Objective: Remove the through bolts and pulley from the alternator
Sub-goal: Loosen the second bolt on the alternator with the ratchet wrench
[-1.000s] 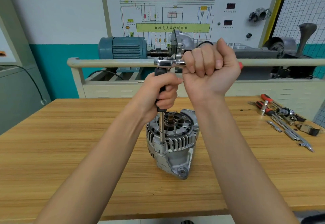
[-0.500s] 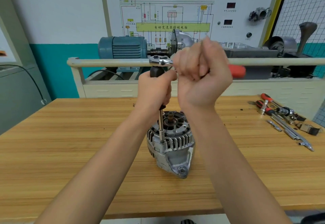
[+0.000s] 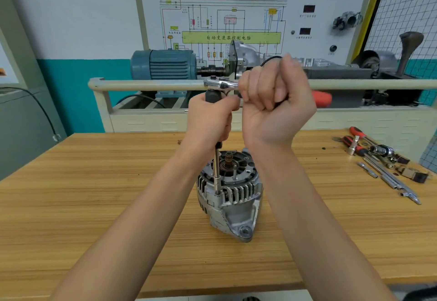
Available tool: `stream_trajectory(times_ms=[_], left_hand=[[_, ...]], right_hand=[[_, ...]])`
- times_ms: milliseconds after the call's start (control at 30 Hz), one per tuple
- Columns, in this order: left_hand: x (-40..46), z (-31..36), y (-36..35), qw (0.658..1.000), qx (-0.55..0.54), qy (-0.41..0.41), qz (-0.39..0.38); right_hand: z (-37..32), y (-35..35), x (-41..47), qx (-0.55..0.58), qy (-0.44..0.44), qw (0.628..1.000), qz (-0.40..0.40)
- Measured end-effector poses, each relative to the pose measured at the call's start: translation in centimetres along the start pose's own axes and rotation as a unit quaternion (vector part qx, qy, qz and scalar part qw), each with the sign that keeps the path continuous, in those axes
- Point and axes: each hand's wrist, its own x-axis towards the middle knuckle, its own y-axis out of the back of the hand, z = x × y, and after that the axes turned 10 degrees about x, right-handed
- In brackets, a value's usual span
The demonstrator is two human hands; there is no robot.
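Left hand (image 3: 210, 121): fist wrapped round the black grip of the upright extension driver (image 3: 217, 170), thumb side up; the person holds it here, it seems, to keep the shaft plumb and bearing down so the tip stays seated while torque comes from above.

Right hand (image 3: 276, 102): fingers curled tight round the handle of the ratchet (image 3: 221, 83), palm toward the camera; only the chrome head and the red butt end (image 3: 322, 98) show on either side of the fist. Gripping out along the handle, away from the head, gives leverage for the swing.

Ratchet: lies level, its head seated on top of the driver, so the two tools form a crank.

Extension driver, lower end: thin steel shaft drops to the near-left rim of the alternator (image 3: 230, 194), where its tip meets the housing at what is judged to be a through bolt (image 3: 217, 192) (the bolt head itself is hidden under the tip).

Alternator: stands on end on the wooden bench (image 3: 94, 206), between the two forearms, slip-ring end and shaft uppermost, mounting ear toward the camera. Neither hand holds it; it rests on its own weight. Whether a pulley is fitted underneath cannot be told.

Loose tools (image 3: 378, 159): sockets, bars and red-handled drivers, well apart at the bench's far right, within reach.
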Motion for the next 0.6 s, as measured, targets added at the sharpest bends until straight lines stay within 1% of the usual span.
stream_trajectory(times_ms=[67,100,167,200,267,300,367,433,467,500,533,567,600], left_hand=[[-0.2,0.0,-0.6,0.997,0.031,-0.023,0.064],[-0.4,0.1,-0.8,0.995,0.048,-0.035,0.081],[-0.6,0.2,-0.9,0.994,0.057,-0.050,0.084],[-0.6,0.1,-0.7,0.994,0.050,-0.052,0.084],[-0.4,-0.1,-0.1,0.996,0.021,-0.036,0.082],[-0.4,-0.2,0.3,0.998,0.002,-0.027,0.059],[-0.3,-0.2,1.1,0.999,-0.037,-0.017,-0.008],[-0.3,0.0,2.0,0.992,-0.071,-0.009,-0.103],[-0.3,0.1,2.3,0.985,-0.077,-0.004,-0.156],[-0.3,0.2,2.6,0.977,-0.076,-0.002,-0.198],[-0.3,0.2,2.6,0.972,-0.070,0.000,-0.225],[-0.3,0.3,2.5,0.971,-0.065,0.005,-0.232],[-0.3,0.3,2.4,0.973,-0.061,0.011,-0.223]], right_hand=[[0.8,-0.5,-1.1,-0.114,0.089,0.989,-0.035],[1.2,-0.8,-1.7,-0.160,0.123,0.978,-0.053],[1.7,-1.2,-2.3,-0.203,0.146,0.965,-0.077],[1.7,-1.3,-2.2,-0.198,0.140,0.967,-0.075],[1.4,-1.1,-1.4,-0.138,0.098,0.984,-0.054],[1.1,-1.0,-0.9,-0.089,0.060,0.993,-0.046],[0.4,-0.5,0.4,0.013,-0.035,0.999,-0.017],[-0.1,0.1,1.3,0.103,-0.116,0.987,0.040],[-0.3,0.4,1.6,0.147,-0.141,0.977,0.067],[-0.4,0.7,1.8,0.185,-0.153,0.967,0.084],[-0.5,1.0,1.9,0.208,-0.156,0.961,0.094],[-0.6,1.1,1.9,0.213,-0.151,0.960,0.097],[-0.6,1.1,1.7,0.202,-0.142,0.964,0.094]])
